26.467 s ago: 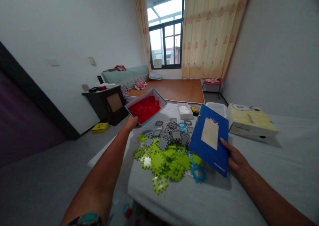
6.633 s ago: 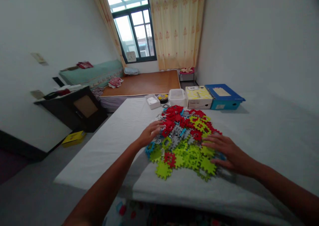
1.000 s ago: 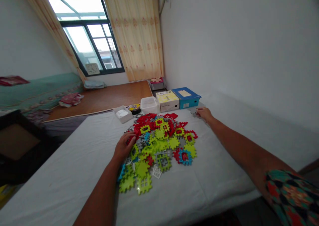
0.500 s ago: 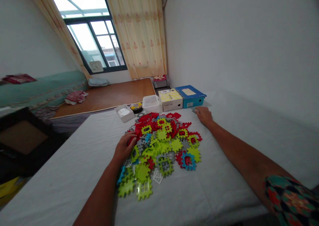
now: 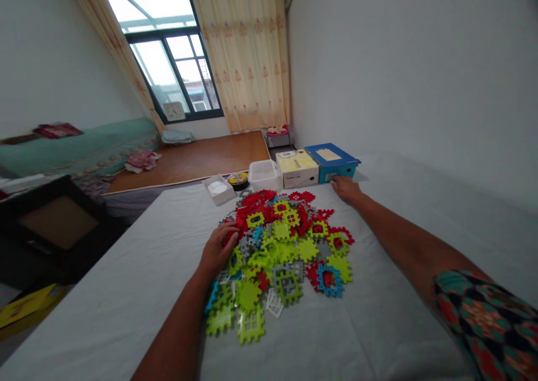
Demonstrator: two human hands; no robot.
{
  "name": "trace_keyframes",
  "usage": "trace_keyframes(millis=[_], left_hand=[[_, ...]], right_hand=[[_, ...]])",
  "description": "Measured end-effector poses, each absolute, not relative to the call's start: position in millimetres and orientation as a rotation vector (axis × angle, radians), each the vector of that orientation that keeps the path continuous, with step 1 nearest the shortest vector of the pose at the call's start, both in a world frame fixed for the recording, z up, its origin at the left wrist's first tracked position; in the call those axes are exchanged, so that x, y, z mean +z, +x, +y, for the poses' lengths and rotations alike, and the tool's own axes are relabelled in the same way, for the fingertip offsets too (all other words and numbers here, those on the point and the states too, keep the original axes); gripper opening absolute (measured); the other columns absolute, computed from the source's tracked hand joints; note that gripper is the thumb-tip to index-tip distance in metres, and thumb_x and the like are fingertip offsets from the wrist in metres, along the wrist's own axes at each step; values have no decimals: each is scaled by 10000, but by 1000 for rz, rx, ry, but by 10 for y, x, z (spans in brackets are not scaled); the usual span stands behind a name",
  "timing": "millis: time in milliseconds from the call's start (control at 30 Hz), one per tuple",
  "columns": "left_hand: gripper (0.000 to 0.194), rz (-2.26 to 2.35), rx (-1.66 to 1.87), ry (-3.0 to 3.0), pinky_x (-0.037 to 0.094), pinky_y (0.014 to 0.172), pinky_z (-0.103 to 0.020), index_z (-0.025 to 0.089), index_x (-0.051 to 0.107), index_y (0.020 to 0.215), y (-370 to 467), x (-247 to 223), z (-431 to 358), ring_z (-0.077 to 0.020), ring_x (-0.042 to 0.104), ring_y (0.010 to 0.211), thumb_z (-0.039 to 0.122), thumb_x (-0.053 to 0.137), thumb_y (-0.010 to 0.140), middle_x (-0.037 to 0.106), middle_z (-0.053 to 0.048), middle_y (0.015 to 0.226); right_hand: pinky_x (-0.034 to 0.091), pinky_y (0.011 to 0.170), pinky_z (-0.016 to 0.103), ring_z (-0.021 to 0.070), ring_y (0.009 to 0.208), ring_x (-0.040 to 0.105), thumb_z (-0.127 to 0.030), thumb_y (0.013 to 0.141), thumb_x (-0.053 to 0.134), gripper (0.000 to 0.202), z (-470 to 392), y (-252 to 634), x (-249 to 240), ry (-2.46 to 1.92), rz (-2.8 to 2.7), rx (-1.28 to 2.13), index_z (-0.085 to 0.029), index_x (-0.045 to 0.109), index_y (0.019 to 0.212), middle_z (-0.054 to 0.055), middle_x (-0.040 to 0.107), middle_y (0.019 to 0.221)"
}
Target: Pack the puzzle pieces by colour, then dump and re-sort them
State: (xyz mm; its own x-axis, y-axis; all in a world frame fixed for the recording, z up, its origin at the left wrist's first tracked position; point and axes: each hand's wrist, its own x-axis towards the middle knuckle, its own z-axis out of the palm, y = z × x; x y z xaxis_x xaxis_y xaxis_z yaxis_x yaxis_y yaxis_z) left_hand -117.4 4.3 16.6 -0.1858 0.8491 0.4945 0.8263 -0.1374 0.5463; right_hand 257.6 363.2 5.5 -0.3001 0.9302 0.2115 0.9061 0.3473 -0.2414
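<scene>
A person's left hand (image 5: 216,253) is resting at the left edge of a heap of toothed plastic pieces (image 5: 282,251), its fingers lying loosely open over red ones, not visibly closing round any. The right hand (image 5: 347,189) is lying stretched out before a blue box (image 5: 336,175); whether it is touching the box or holding anything, I cannot tell. The pieces are already lying out on a white sheet (image 5: 138,291), but their colours are still mixing in one heap; any joined pieces are too small to make out.
</scene>
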Motion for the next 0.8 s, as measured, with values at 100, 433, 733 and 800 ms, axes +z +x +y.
trace_keyframes(millis=[100, 433, 733, 800], left_hand=[[270, 2046, 1249, 1981, 433, 1059, -477, 232, 681, 948, -1179, 151, 47, -240, 579, 1161, 434, 509, 896, 666, -80, 1177], [280, 2053, 1251, 1973, 425, 1064, -475, 226, 683, 989, -1210, 114, 63, -243, 567, 1180, 433, 520, 892, 667, -82, 1185], [293, 2079, 1233, 1981, 434, 1052, -464, 229, 686, 975, -1196, 143, 59, -245, 576, 1164, 451, 520, 882, 675, -75, 1159], [297, 2080, 1230, 1988, 432, 1054, -465, 224, 685, 965, -1194, 143, 66, -247, 575, 1166, 453, 514, 882, 675, -79, 1159]], right_hand=[[410, 941, 572, 358, 1212, 480, -414, 982, 322, 473, 3614, 2552, 73, -1641, -2286, 58, -174, 559, 1314, 175, 548, 1355], [395, 964, 508, 309, 1220, 467, -292, 963, 345, 465, 3264, 2057, 111, -1297, -2569, 44, -214, 504, 1392, 133, 587, 1332], [415, 951, 404, 270, 1048, 560, -370, 941, 450, 367, 3008, 2773, 322, -1518, -2225, 197, -211, 691, 1166, 125, 690, 1133], [418, 949, 430, 279, 1041, 564, -387, 944, 452, 360, 2897, 2898, 331, -1511, -2217, 208, -223, 700, 1146, 120, 698, 1124]])
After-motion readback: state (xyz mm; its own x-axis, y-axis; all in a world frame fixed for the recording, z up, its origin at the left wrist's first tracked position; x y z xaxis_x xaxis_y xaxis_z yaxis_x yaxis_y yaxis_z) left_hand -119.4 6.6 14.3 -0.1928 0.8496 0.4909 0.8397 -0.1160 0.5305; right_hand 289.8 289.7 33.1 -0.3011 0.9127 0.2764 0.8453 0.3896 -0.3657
